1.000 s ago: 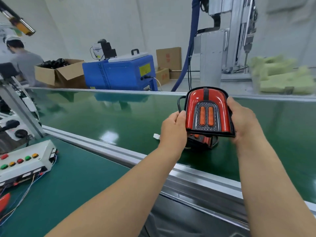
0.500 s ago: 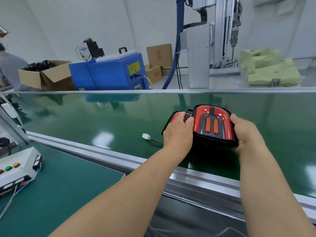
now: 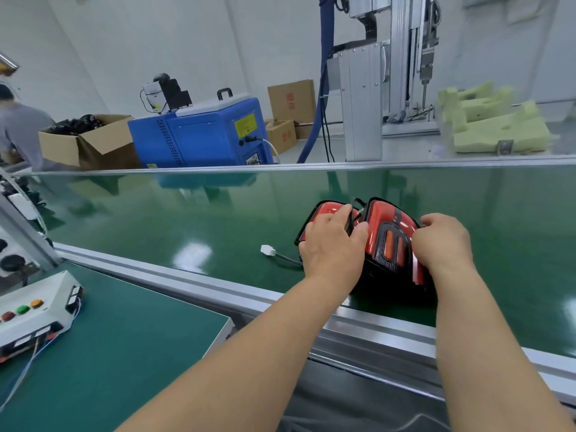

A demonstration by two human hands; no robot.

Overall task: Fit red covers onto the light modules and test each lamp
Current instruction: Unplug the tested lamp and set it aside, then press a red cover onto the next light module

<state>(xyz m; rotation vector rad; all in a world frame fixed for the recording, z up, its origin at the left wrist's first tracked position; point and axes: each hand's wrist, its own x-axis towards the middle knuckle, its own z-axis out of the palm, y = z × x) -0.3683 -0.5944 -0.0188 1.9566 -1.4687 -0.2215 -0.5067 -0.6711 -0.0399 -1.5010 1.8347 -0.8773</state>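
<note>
At the far left a person in a grey top (image 3: pixel 19 129) stood bent beside an open cardboard box (image 3: pixel 85 148) of black parts. Nearer, a white control box (image 3: pixel 36 310) with red, green and yellow buttons sat on the green bench mat (image 3: pixel 118 353). Behind the line stood a blue machine (image 3: pixel 199 135), and past it an aluminium column rig (image 3: pixel 363 104).

On the glossy green conveyor belt (image 3: pixel 162 213) a white connector (image 3: pixel 267 250) lay at the end of a black lead that ran under the left hand (image 3: pixel 330 249). That hand lay over the left lamp (image 3: pixel 325 210), its fingers bent down onto the red cover, with a black cable (image 3: pixel 355 203) looping up between thumb and forefinger. The thumb touched the near edge of the right lamp (image 3: pixel 388 235).

Both lamps sat side by side on the belt close to its near rail, touching or nearly so. The right lamp showed two orange strips in a black frame on its red cover. The right hand (image 3: pixel 442 243) gripped its right edge, fingers curled over the rim.

Pale yellow foam blocks (image 3: pixel 495 126) lay beyond the belt at the far right.
</note>
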